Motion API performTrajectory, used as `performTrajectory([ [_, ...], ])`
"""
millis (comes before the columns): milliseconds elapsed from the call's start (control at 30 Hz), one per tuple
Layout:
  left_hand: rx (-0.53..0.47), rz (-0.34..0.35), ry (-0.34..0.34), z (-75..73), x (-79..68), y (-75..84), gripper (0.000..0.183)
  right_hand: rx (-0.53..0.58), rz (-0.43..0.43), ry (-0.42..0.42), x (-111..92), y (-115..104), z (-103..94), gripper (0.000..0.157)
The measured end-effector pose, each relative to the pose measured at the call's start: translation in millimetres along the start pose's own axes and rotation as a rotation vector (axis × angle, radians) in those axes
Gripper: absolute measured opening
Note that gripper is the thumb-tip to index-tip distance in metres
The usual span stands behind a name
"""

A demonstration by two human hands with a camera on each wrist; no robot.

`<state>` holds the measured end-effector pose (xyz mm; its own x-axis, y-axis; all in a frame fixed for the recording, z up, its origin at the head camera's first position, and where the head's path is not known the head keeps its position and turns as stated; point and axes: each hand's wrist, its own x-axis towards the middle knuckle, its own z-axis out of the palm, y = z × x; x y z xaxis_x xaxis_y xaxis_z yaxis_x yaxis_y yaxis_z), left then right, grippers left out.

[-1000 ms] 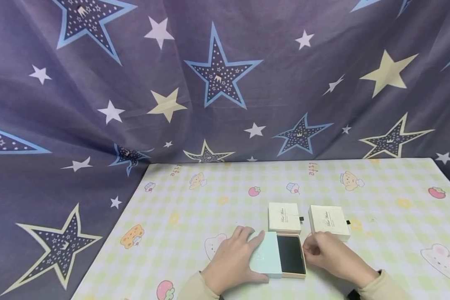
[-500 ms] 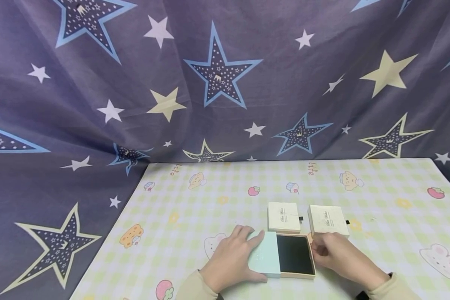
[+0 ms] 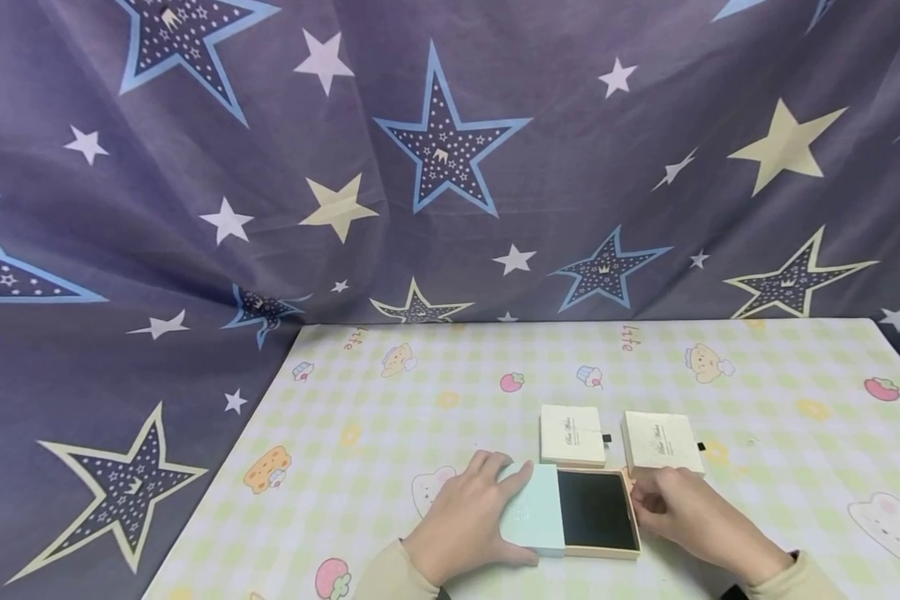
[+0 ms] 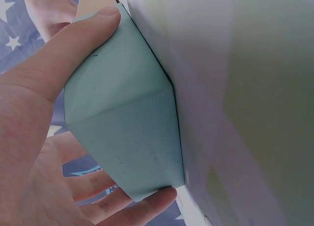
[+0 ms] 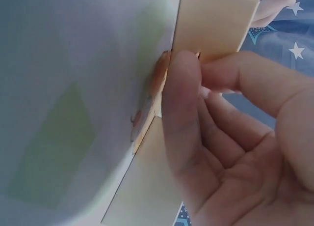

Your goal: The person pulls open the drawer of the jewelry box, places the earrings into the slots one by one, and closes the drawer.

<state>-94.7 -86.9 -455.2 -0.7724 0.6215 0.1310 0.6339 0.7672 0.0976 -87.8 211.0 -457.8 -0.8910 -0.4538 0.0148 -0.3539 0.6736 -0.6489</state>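
A mint-green box sleeve point(image 3: 534, 518) lies near the table's front edge. My left hand point(image 3: 480, 512) grips it, fingers over the far side and thumb on the near side. In the left wrist view the sleeve point(image 4: 127, 118) sits between thumb and fingers of the left hand point(image 4: 44, 113). A tan drawer tray with a black lining point(image 3: 596, 510) sticks out of the sleeve to the right. My right hand point(image 3: 648, 502) pinches the tray's right end. The right wrist view shows the right hand point(image 5: 196, 78) with thumb and forefinger closed at the tray's end wall point(image 5: 216, 19); what they pinch is hidden.
Two shut cream boxes point(image 3: 572, 435) point(image 3: 660, 442) with small black tabs lie side by side just behind the tray. The table wears a pale checked cloth with cartoon prints point(image 3: 420, 392). A starry purple curtain point(image 3: 450, 167) hangs behind and drapes down the left side.
The tray has slid farther right out of the mint sleeve, showing more black lining. My right hand moved right with it. The left hand stayed on the sleeve.
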Motion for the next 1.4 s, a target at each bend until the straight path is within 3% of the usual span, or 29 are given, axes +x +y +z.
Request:
performTrajectory([
  [233, 0.008, -0.002, 0.009, -1.9, 0.2, -0.1, 0.103, 0.070, 0.026, -0.073, -3, 4, -13.8, 0.014],
  [433, 0.006, -0.006, 0.010, -2.9, -0.6, -0.4, 0.102, 0.041, 0.015, -0.027, -3, 4, -26.5, 0.010],
  [700, 0.005, -0.007, 0.008, -2.6, -1.3, -1.0, 0.102, -0.151, -0.025, 0.154, -8, 11, -41.8, 0.003],
  [967, 0.005, -0.004, -0.005, -0.8, -1.6, -0.6, 0.103, -0.349, 0.119, 0.287, -17, 23, -56.2, 0.003],
  [1233, 0.000, -0.012, -0.024, -1.2, -1.4, -0.3, 0.103, -0.513, 0.137, 0.360, -23, 39, -65.6, 0.035],
  [1367, -0.002, -0.009, -0.023, -1.5, -1.3, -0.2, 0.103, -0.532, 0.162, 0.380, -22, 50, -68.6, 0.009],
  [1400, 0.000, -0.007, -0.022, -1.5, -1.2, -0.2, 0.103, -0.537, 0.164, 0.389, -22, 52, -69.1, 0.010],
])
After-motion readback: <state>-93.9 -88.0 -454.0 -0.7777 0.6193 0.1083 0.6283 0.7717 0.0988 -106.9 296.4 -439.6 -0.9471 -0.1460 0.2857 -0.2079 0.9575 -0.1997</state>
